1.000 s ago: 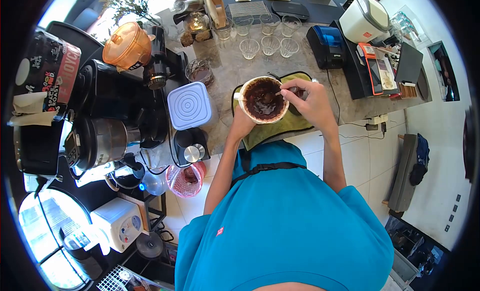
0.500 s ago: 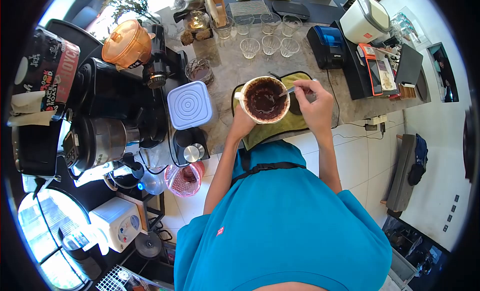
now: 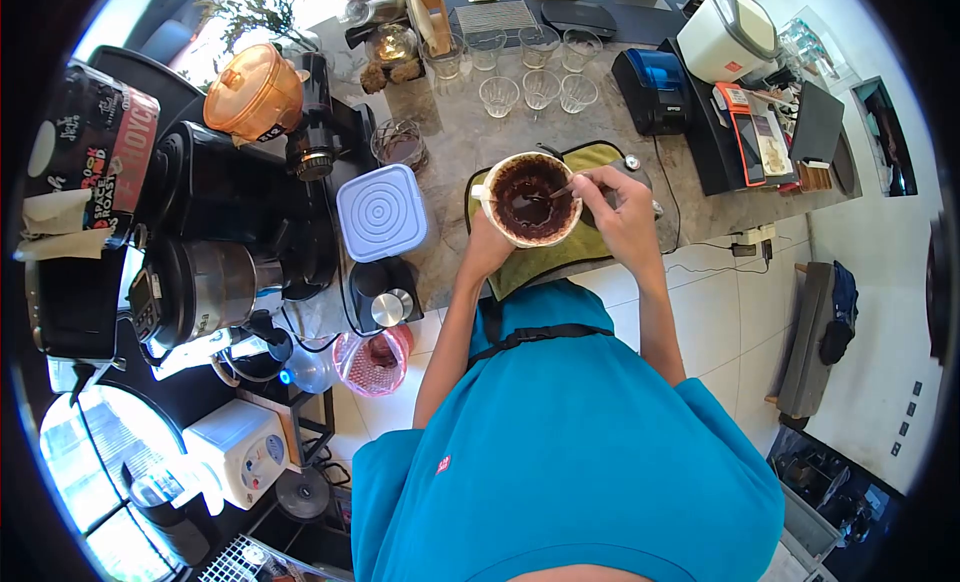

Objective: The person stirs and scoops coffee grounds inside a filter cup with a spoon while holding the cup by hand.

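Note:
A white cup point(image 3: 480, 194) with dark brown contents smeared up its inner wall is held over a green cloth point(image 3: 540, 265). My left hand point(image 3: 484, 244) grips the cup from its lower left side, its fingers partly hidden beneath. Above the cup's right rim, my right hand point(image 3: 622, 212) pinches a metal spoon point(image 3: 563, 191), whose tip reaches into the dark contents. The cloth lies at the counter's front edge.
Several clear glasses point(image 3: 540, 89) stand behind the cup. A blue-lidded container point(image 3: 382, 213) and a wire-ringed glass point(image 3: 402, 145) are to the left. A black printer point(image 3: 650, 92) and its cable are to the right.
My right hand first moved right with the spoon, then came back left and slightly down toward the cup. My left hand keeps its hold, nearly still.

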Tool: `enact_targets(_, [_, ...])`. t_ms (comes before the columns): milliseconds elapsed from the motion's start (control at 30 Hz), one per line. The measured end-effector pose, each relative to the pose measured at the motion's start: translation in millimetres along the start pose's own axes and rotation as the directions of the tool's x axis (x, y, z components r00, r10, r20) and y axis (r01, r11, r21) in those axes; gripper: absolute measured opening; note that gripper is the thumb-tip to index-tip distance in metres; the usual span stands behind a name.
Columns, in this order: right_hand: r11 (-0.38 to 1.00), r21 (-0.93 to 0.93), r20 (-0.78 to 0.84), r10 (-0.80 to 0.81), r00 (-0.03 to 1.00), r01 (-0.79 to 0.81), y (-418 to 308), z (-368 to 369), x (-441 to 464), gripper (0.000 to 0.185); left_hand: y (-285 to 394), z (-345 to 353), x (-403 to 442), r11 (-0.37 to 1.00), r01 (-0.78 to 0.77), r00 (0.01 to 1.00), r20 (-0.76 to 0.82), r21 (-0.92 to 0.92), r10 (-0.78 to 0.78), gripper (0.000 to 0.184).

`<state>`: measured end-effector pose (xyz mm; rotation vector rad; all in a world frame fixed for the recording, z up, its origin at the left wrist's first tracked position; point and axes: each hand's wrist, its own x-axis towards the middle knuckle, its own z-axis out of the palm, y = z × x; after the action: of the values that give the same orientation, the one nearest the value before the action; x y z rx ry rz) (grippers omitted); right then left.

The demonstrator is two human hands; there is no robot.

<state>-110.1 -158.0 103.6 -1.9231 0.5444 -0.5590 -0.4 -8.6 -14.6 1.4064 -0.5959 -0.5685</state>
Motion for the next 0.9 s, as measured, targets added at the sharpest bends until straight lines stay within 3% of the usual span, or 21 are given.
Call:
enact_targets(200, [0.977, -0.156, -0.027, -0.154, 0.988, 0.148, -15.5, -9.3, 3.4, 0.019, 4.9, -1.0, -0.6, 1.0, 0.014, 1.0, 0.019, 0.001, -0.014, 0.051])
enact_targets(267, [0.939, -0.301, 0.048, -0.159, 0.986, 0.166, -9.4, -5.4, 4.1, 0.019, 5.1, 0.0, -0.1, 1.0, 0.002, 1.0, 0.016, -0.012, -0.001, 0.05])
enact_targets(400, [0.973, -0.229, 0.045, -0.02, 0.999, 0.03, -1.2, -2.2, 8.1, 0.02, 4.9, 1.6, -0.5, 0.999, -0.031, 0.999, -0.006, -0.032, 0.031, 0.048])
enact_targets(467, [0.995, -0.082, 0.012, 0.06, 0.998, -0.058, 3.4, -2.1, 9.8, 0.023, 5.9, 1.1, 0.3, 0.999, -0.031, 0.999, 0.011, -0.038, 0.032, 0.047])
enact_targets(567, [0.999, 0.01, -0.028, 0.047, 0.999, -0.047, 1.5, -4.0, 8.5, 0.022, 8.5, 0.7, 0.5, 0.999, -0.034, 0.999, 0.021, -0.033, 0.035, 0.045])
enact_targets(767, [0.951, -0.297, -0.11, -0.123, 0.986, 0.085, -9.9, -3.3, 1.9, 0.022, 4.2, -0.6, -1.2, 1.0, -0.01, 1.0, 0.01, 0.017, 0.01, 0.046])
enact_targets(900, [0.981, -0.186, -0.079, 0.035, 0.996, -0.05, -7.1, 9.1, -3.9, 0.024, 1.0, -0.1, -0.4, 0.999, -0.024, 1.0, 0.002, 0.03, 0.024, 0.049])
